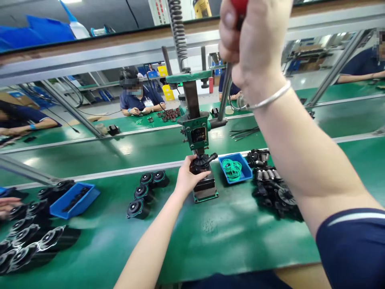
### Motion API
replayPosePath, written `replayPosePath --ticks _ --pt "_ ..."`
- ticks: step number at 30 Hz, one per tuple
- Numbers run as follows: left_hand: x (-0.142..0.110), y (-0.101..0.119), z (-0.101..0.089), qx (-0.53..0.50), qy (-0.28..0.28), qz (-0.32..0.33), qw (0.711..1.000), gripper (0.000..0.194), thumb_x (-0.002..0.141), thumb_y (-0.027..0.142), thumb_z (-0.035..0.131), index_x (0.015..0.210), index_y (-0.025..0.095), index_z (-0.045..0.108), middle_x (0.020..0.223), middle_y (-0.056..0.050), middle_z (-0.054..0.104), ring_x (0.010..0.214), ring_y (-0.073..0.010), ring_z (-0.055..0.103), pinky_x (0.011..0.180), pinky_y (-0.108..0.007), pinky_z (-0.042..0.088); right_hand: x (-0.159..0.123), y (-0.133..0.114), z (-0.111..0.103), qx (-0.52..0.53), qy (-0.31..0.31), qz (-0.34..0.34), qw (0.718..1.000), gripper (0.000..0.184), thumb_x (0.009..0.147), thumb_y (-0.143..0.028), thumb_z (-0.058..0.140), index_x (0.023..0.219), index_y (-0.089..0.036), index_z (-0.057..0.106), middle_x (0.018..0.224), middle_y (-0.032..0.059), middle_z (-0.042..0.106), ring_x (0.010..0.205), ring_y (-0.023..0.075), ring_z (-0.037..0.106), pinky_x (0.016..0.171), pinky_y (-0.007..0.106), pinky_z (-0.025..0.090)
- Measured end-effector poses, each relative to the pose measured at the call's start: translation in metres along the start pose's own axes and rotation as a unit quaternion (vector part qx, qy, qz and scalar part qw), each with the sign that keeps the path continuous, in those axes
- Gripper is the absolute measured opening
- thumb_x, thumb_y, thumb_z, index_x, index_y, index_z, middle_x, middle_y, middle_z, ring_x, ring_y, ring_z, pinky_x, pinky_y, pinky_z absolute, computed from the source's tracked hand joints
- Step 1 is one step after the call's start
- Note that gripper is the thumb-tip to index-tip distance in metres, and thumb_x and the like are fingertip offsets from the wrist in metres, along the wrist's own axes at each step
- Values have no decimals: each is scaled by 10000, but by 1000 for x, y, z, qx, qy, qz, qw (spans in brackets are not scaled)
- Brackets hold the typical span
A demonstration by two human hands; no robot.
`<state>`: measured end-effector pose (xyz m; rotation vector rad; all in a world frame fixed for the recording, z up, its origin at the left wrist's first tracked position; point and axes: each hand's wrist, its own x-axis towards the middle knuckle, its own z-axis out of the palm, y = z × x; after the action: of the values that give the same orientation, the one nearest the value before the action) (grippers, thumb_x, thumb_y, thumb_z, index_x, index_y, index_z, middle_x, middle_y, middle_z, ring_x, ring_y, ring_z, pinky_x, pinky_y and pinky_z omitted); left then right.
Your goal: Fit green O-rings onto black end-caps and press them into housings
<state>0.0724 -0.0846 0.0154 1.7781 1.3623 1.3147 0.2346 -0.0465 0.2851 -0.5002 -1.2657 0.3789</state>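
Under press (pixel 196 122), blk part (pixel 201 161) partly obsc.

left grip (pixel 189 176): around black round part (pixel 202 161) | right grip (pixel 255 42): red-topped press lever (pixel 225 94)

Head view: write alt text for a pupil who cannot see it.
A person's right hand grips the red handle of a green metal press, the left hand holding a round black part at its base. To its right sits a blue tray of green loops.

Bright light falls from overhead where I stand, pale glare streaking the green worktop (pixel 102 245); toward the view's edges, shapes stretch and soften.
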Motion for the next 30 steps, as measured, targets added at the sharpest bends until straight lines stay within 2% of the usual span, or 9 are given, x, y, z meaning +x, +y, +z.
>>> replayPosePath --ticks 4,6,9,13,16,20,24,27,30 --pt "0 0 1 3 14 2 1000 635 603 342 879 1123 228 533 1063 -19 683 1009 -225 674 938 -372 525 -8 -9 -6 -15 35 9 999 492 1015 -271 -96 786 -235 338 633 -65 362 482 3 537 411 60 263" --pt "-1 1 1 -1 14 0 1000 629 601 330 878 1115 226 532 1043 -14 686 995 -220 678 931 -364 527 -20 -18 -19 -59 -7 40 997 485 1042 -413 -11 844 -236 396 662 -52 426 583 33 624 392 59 327" --pt "-1 1 2 10 10 -1 1000 622 614 343 871 1118 226 527 1028 -15 689 990 -223 684 922 -365 531 -29 -24 -45 -114 -142 138 974 470 990 -651 193 1012 -256 447 716 -36 526 679 102 691 418 130 484" --pt "-1 0 4 31 29 0 999 627 630 367 864 1141 229 530 1063 -30 684 1024 -235 680 938 -382 525 -28 -18 -65 -118 -181 163 963 504 955 -702 265 1108 -258 451 746 -27 566 708 132 705 456 192 554" --pt "-2 0 6 25 38 -6 999 627 624 355 865 1142 230 535 1074 -30 681 1040 -240 676 958 -392 519 -26 -13 -54 -110 -164 122 973 457 970 -672 303 1110 -260 443 802 -21 585 716 126 692 487 207 568" --pt "-4 0 6 17 35 -5 999 624 634 356 861 1147 228 531 1069 -32 679 1026 -240 682 944 -397 526 -24 -14 -25 -34 -64 -34 997 235 1053 -425 267 984 -268 428 891 -20 566 635 75 591 497 183 529" --pt "-4 -2 7 21 38 2 999 629 649 358 860 1161 226 521 1083 -41 673 1022 -239 680 942 -406 525 -25 -18 -18 -17 -33 -154 987 176 1025 -248 268 892 -292 373 866 -16 503 522 88 426 437 212 452" --pt "-2 3 9 22 38 9 999 615 669 312 848 1177 220 513 1110 -52 668 1041 -235 673 951 -408 525 -19 -21 -25 -84 -60 -155 982 168 1026 -270 245 898 -318 342 961 -6 543 538 104 417 479 244 489" --pt "-8 13 6 30 43 19 998 603 671 263 843 1180 212 524 1120 -61 670 1069 -242 664 962 -415 525 -22 -19 -36 -147 -85 -109 980 181 1041 -385 240 1042 -297 398 1052 22 610 616 116 539 597 295 562"
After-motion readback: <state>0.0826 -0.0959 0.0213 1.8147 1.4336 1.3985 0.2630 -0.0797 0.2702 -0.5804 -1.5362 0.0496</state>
